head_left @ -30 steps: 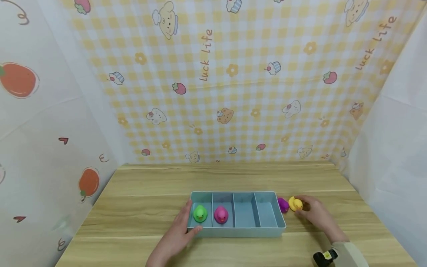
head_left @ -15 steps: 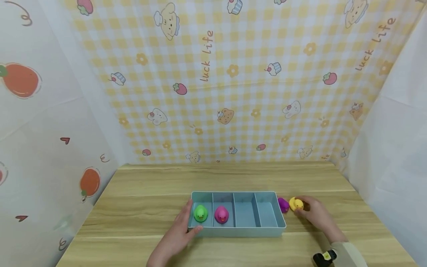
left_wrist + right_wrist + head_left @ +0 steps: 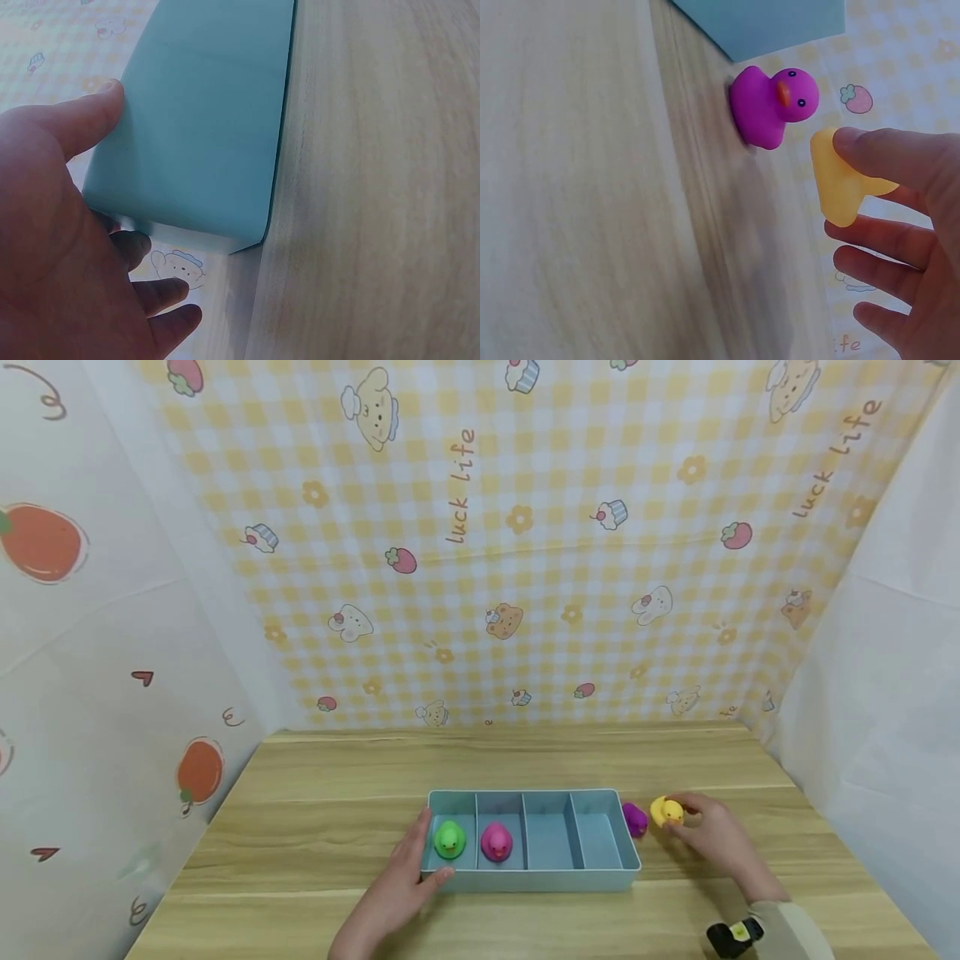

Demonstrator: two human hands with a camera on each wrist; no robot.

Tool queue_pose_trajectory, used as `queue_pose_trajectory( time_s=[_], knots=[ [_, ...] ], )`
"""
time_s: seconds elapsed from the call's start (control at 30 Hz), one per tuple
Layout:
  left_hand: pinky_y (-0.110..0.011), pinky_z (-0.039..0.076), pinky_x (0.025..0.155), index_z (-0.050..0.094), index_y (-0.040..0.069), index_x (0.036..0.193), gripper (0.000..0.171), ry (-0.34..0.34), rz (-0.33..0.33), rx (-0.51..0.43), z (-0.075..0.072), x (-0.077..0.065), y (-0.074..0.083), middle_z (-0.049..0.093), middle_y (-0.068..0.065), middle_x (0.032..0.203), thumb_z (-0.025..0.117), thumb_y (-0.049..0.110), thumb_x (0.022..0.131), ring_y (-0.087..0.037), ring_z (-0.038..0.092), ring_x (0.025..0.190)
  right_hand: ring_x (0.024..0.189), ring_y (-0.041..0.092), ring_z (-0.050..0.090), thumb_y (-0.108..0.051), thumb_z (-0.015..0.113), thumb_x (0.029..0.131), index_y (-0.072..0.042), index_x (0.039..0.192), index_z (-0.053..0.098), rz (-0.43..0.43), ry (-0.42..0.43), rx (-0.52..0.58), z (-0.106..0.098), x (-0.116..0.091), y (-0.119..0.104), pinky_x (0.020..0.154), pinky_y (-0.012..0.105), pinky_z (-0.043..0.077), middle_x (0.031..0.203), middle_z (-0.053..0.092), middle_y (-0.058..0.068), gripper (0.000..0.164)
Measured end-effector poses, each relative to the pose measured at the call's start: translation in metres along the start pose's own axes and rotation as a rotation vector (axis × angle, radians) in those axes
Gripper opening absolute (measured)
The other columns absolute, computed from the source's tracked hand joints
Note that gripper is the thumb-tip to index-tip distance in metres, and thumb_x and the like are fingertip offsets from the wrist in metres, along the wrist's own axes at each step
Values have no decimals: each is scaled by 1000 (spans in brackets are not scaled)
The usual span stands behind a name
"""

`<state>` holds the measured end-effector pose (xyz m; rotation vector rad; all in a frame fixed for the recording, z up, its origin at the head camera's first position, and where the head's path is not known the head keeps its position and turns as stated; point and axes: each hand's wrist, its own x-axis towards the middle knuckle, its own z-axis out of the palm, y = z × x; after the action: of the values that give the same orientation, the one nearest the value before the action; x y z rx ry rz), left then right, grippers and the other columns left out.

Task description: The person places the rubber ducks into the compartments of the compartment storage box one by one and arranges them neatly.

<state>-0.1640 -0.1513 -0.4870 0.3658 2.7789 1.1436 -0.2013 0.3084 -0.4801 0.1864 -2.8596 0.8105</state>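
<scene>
A pale blue-green box [image 3: 525,882] with a row of compartments stands on the table. A green rubber duck [image 3: 450,840] sits in its leftmost compartment and a pink rubber duck [image 3: 497,842] in the one beside it. My left hand [image 3: 397,885] rests at the box's left end, thumb against the front wall and fingers fairly straight along the side. My right hand [image 3: 712,833] pinches a yellow rubber duck [image 3: 838,180] between thumb and fingers, just above the table. Between that duck and the box's right end, a purple rubber duck [image 3: 761,109] stands on the wood.
The wooden table [image 3: 345,768] reaches back to a yellow checked cloth [image 3: 562,568] hanging upright behind it. White cloths [image 3: 885,693] close off both sides. A black device [image 3: 733,937] is strapped at my right wrist.
My right hand has raised the yellow duck slightly, and the gap between it and the purple duck has widened a little. The left hand and the box hold their place.
</scene>
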Motion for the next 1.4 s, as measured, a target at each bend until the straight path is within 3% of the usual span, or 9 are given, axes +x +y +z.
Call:
queue_pose_trajectory(
  time_s=[0.47, 1.23, 1.4],
  knots=[
    [-63, 23, 110, 6, 16, 155, 85, -6, -8, -7, 0, 1, -1, 12, -12, 161, 58, 42, 93, -41, 18, 144, 96, 36, 61, -22, 78, 79, -3, 112, 67, 11, -1, -18, -12, 1, -13, 79, 55, 51, 105, 69, 16, 40],
    [-64, 22, 110, 7, 14, 155, 85, -5, -8, -11, -2, -1, 2, 12, -12, 160, 58, 42, 93, -42, 17, 144, 92, 24, 59, -18, 81, 75, -9, 104, 71, -142, 29, 23, -5, 7, -59, 80, 50, 52, 103, 70, 7, 32],
    [-65, 22, 110, 6, 14, 155, 85, -6, -7, -6, -2, -1, 2, 12, -13, 160, 58, 42, 93, -43, 17, 143, 93, 22, 59, -21, 83, 73, -13, 102, 73, -181, 28, 14, 1, 8, -69, 78, 43, 51, 102, 71, 2, 32]
  ],
)
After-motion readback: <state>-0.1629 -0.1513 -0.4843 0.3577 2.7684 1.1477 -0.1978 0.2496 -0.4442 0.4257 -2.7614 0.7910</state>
